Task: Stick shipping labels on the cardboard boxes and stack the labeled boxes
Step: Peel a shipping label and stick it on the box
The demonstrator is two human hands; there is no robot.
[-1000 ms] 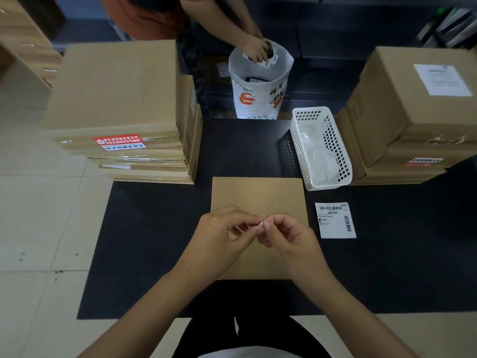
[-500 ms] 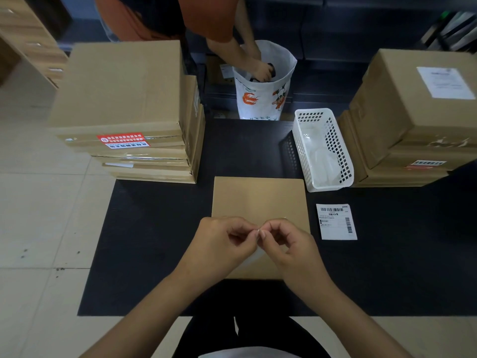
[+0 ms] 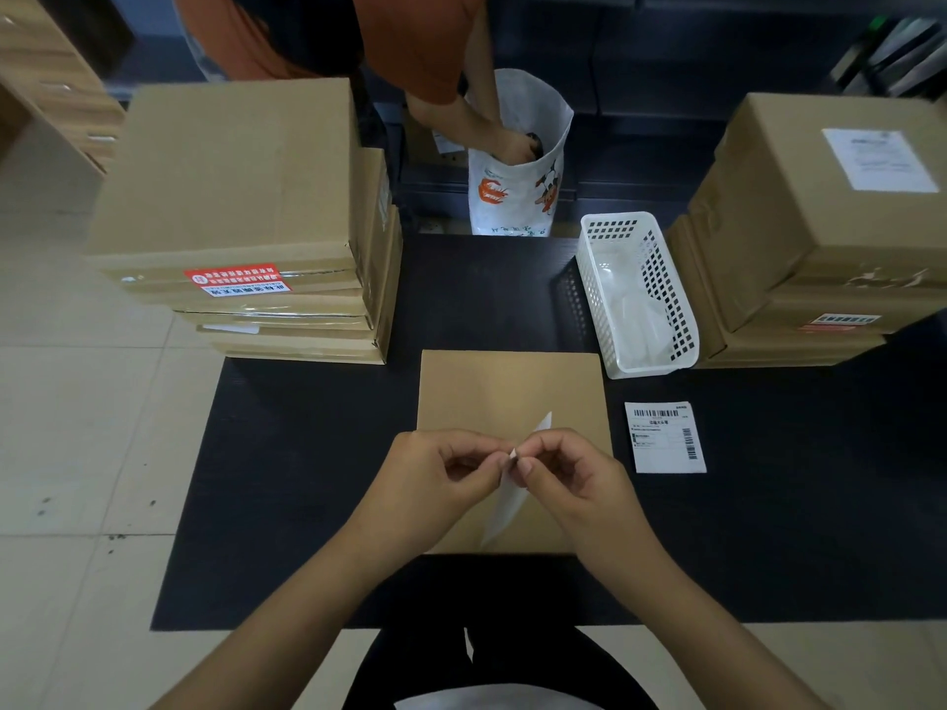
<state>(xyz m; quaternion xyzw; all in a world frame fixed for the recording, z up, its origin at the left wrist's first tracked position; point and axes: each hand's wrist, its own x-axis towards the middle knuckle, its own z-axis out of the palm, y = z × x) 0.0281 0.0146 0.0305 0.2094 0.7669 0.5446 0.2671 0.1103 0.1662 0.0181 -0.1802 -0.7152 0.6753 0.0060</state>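
The label sheet (image 3: 505,497) I hold edge-on over the flat cardboard box (image 3: 512,392) on the black mat (image 3: 307,479) is thin, limp and nearly weightless; I judge it will curl and cling to itself once the backing lifts, so the corner is the place to take it. My left hand (image 3: 435,474) and right hand (image 3: 569,468) both pinch that top corner between thumb and fingertips. A second printed label (image 3: 666,437) lies just right of the box, near the white basket (image 3: 638,294). Box stacks stand on the left (image 3: 230,197) and right (image 3: 820,238).
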